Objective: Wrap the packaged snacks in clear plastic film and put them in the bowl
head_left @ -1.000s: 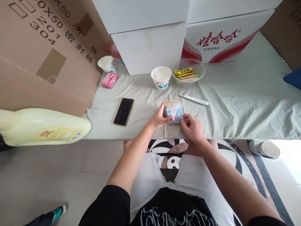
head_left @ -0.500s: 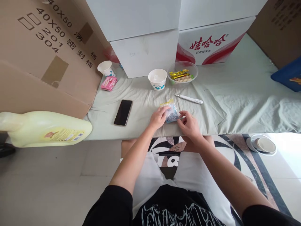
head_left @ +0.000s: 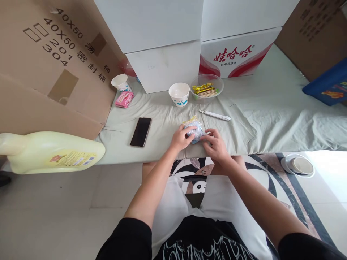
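Note:
A small clear plastic packet (head_left: pixel 198 128) with bluish contents and a yellow top edge lies on the cloth-covered surface (head_left: pixel 162 139). My left hand (head_left: pixel 182 139) grips it from the left, fingers bent over its face. From the right, my right hand (head_left: pixel 216 145) holds the packet's lower right edge with curled fingers close together. Just beyond the packet lies a white-handled craft knife (head_left: pixel 217 115). A white paper bowl (head_left: pixel 179 94) with blue print stands behind the packet. Beside it, a clear plastic bowl (head_left: pixel 221 88) contains yellow wrappers and thin wooden sticks.
A phone (head_left: pixel 141 132) lies left of my hands. Farther left are a pink packet (head_left: pixel 124 99), a paper cup (head_left: pixel 121 83) and a large pale yellow bottle (head_left: pixel 54 148). White cartons (head_left: pixel 165 66) form a wall behind; a blue object (head_left: pixel 328 85) sits far right.
The view has shifted slightly. My left fingers have moved across the packet's face, and my right fingers have come in against its right edge.

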The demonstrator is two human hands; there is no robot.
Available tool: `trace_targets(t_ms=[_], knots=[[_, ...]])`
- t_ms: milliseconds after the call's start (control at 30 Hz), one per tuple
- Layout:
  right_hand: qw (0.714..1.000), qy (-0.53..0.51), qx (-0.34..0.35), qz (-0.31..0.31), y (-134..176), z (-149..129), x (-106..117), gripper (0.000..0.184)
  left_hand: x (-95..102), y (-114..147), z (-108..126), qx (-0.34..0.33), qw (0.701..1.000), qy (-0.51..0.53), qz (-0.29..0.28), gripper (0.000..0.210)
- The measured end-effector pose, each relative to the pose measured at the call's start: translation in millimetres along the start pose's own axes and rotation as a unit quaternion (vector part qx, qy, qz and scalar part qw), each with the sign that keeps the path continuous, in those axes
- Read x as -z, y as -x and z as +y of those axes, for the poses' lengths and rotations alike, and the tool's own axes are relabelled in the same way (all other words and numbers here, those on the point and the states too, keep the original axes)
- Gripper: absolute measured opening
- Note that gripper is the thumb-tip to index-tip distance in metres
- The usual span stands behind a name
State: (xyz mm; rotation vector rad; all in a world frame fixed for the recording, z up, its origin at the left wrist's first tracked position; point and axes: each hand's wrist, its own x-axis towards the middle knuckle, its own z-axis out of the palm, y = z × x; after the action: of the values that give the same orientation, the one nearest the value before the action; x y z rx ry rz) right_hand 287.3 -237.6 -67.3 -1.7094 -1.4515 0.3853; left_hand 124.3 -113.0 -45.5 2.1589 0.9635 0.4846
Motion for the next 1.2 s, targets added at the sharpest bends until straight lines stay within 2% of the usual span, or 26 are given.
trace_targets(t_ms=[100,167,200,267,367,433,500,600,733,867,933,1000,1133,1200], knots=[[0.998,0.018,-0.011,0.064,-17,11,12,0.028,-5.0,-2,-3,0.004,0.999,-0.022,0.031,0.041],[0.989,0.086,-0.032,0.118,-38,20,25,0.036,-8.6,-3,-5,-0.004,0.998,-0.023,0.062,0.049],[0.983,0.126,-0.045,0.125,-50,26,31,0.041,-10.0,-3,-7,-0.002,0.997,-0.022,0.079,0.054],[0.972,0.197,-0.092,0.093,-72,35,42,0.050,-12.0,-4,-9,0.013,0.994,-0.019,0.107,0.062],[0.954,0.259,-0.153,-0.001,-89,45,54,0.044,-13.2,-5,-9,0.035,0.989,-0.014,0.140,0.064],[0.948,0.278,-0.156,-0.024,-85,45,58,0.038,-13.7,-5,-9,0.042,0.985,-0.012,0.165,0.065],[0.953,0.263,-0.153,-0.004,-73,41,62,0.038,-14.5,-6,-9,0.051,0.982,-0.010,0.181,0.070],[0.974,0.170,-0.149,0.022,-47,24,62,0.039,-16.0,-6,-12,0.071,0.979,-0.009,0.191,0.080],[0.992,0.094,-0.081,-0.017,-29,-8,48,0.044,-17.2,-8,-17,0.081,0.977,-0.024,0.196,0.084],[0.991,0.118,-0.035,-0.055,-34,-23,32,0.043,-17.5,-8,-18,0.075,0.976,-0.032,0.202,0.083],[0.986,0.146,-0.043,-0.074,-34,-18,35,0.042,-17.9,-8,-18,0.073,0.976,-0.032,0.205,0.081],[0.979,0.171,-0.059,-0.090,-26,-6,47,0.043,-18.8,-8,-18,0.071,0.976,-0.030,0.205,0.078],[0.965,0.214,-0.100,-0.113,-1,28,86,0.043,-21.1,-9,-22,0.052,0.977,-0.017,0.208,0.073],[0.961,0.227,-0.130,-0.089,6,41,103,0.043,-21.8,-11,-24,0.022,0.972,-0.019,0.232,0.070]])
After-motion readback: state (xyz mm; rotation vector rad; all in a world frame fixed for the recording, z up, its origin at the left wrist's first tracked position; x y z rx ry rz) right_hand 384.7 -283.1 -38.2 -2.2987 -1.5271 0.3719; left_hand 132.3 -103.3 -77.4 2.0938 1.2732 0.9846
